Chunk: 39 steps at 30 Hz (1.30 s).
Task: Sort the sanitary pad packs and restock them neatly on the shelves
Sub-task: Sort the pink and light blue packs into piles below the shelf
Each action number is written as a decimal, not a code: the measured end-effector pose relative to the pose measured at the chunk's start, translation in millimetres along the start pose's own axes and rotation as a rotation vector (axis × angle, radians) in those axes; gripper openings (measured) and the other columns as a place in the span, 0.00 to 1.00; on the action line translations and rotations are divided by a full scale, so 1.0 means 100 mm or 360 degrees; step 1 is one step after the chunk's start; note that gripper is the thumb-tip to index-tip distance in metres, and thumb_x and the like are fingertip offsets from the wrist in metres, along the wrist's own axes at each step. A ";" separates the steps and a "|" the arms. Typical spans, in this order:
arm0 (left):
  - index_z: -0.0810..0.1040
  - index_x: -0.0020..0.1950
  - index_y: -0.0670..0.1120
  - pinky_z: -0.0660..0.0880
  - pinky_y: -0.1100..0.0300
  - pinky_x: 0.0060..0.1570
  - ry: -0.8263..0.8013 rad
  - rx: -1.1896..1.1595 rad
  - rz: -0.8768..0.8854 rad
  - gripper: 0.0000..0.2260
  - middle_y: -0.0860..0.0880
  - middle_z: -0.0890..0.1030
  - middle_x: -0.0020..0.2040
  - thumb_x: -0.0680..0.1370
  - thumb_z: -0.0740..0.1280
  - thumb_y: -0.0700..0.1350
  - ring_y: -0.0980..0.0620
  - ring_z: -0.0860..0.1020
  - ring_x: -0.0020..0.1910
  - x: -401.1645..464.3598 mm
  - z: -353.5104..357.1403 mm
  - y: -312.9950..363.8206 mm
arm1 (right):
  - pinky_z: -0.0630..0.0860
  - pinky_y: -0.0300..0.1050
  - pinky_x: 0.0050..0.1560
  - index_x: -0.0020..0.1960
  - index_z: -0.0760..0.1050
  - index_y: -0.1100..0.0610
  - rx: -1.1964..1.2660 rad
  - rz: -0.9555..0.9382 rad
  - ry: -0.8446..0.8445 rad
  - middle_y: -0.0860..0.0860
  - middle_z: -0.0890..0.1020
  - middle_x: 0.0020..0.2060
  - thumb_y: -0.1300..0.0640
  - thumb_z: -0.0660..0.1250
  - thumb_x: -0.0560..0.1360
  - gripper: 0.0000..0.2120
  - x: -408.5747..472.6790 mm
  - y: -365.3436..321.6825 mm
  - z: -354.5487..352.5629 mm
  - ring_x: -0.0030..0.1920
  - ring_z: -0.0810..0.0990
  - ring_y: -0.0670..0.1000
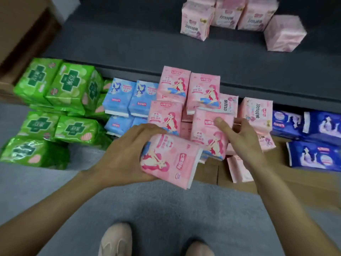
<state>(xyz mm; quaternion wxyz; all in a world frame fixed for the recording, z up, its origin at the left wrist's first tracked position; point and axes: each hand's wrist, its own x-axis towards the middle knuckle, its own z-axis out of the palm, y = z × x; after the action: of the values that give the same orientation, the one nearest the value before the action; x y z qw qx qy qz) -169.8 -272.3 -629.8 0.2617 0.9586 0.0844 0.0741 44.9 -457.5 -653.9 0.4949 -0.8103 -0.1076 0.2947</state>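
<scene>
My left hand (127,154) grips a pink pad pack with a red-haired figure (171,161), held tilted above the floor. My right hand (239,137) holds a second pink pack of the same kind (210,132), thumb on its front face. Behind them stands a pile of matching pink packs (173,84). Pale pink packs with black print (258,111) lie to the right. On the dark shelf (129,43) above stand several pale pink packs (195,21).
Green packs (60,84) are stacked at the left, light blue packs (129,97) beside them, dark blue packs (313,141) at the right. Flattened cardboard (304,183) lies under the right piles. A brown carton (20,28) stands top left. My shoes (116,239) stand on grey carpet.
</scene>
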 end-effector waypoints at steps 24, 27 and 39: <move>0.63 0.73 0.53 0.74 0.57 0.55 -0.0426 -0.0375 -0.0784 0.38 0.56 0.73 0.64 0.67 0.74 0.58 0.54 0.75 0.59 -0.65 1.16 -0.71 | 0.71 0.49 0.62 0.70 0.66 0.53 -0.0395 -0.0433 0.0217 0.48 0.72 0.64 0.45 0.67 0.75 0.27 -0.24 0.27 0.41 0.63 0.72 0.49; 0.79 0.57 0.54 0.74 0.71 0.46 -0.0101 -0.0212 -0.0427 0.21 0.61 0.81 0.50 0.69 0.63 0.62 0.65 0.78 0.48 -0.48 0.63 -0.62 | 0.70 0.44 0.59 0.69 0.68 0.53 -0.0519 -0.0525 0.0245 0.48 0.74 0.64 0.46 0.65 0.76 0.24 -0.26 0.24 0.37 0.63 0.72 0.49; 0.82 0.50 0.48 0.76 0.62 0.44 0.0341 -0.0244 0.0331 0.09 0.56 0.82 0.42 0.75 0.64 0.47 0.60 0.79 0.41 1.95 -0.59 -0.53 | 0.76 0.41 0.44 0.54 0.79 0.54 -0.0850 -0.0734 0.0320 0.44 0.83 0.41 0.54 0.65 0.77 0.08 0.45 -0.83 -0.18 0.40 0.81 0.45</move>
<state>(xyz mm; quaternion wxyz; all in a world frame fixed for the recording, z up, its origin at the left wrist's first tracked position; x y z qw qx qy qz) 3.0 -159.8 -587.7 0.3144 0.9260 0.0063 0.2089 101.4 -408.9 -592.9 0.3274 -0.8903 -0.3115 0.0557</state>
